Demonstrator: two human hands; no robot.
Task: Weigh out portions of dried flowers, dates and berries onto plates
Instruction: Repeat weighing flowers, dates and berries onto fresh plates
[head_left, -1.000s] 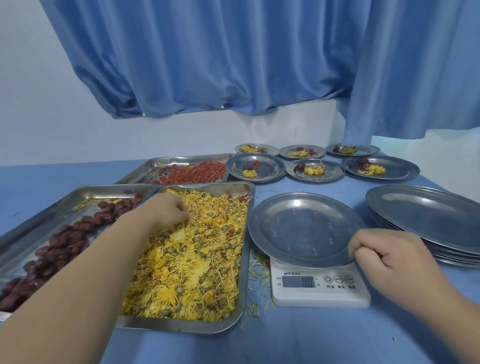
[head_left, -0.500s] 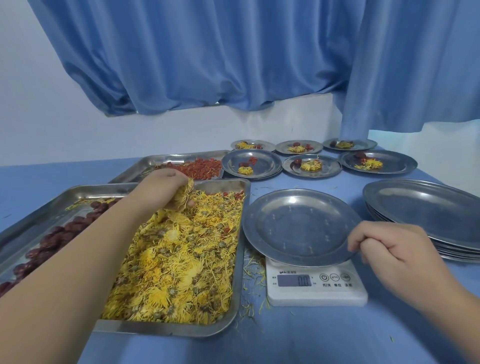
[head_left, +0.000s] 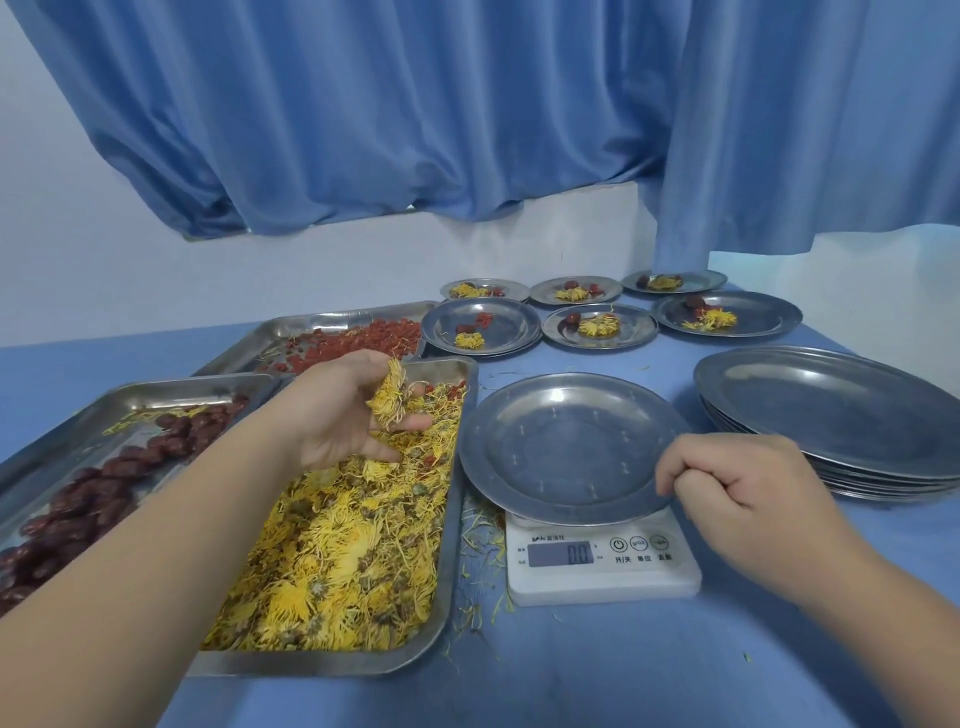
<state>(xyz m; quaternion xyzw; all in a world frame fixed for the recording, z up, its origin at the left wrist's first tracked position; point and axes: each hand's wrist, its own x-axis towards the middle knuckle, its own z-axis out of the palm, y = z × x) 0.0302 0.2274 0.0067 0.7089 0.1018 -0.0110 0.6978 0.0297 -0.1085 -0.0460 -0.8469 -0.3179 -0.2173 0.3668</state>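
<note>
Yellow dried flowers (head_left: 392, 397) are held loosely in the curled fingers of the left hand (head_left: 348, 415), above the flower tray (head_left: 311, 662). The empty plate (head_left: 566, 447) on the scale (head_left: 597, 571) lies to their right. Petals could be shed short of it. The right hand (head_left: 748, 488) is curled at the plate's rim, grip uncertain; pressure there could falsify the reading.

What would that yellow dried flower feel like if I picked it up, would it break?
Probably crumbly: loose petals lie scattered on the table beside the flower tray. Likely very light, since the left hand holds the dried flower with just fingertips. It looks stiff, its thin petals sticking out rather than drooping.
</note>
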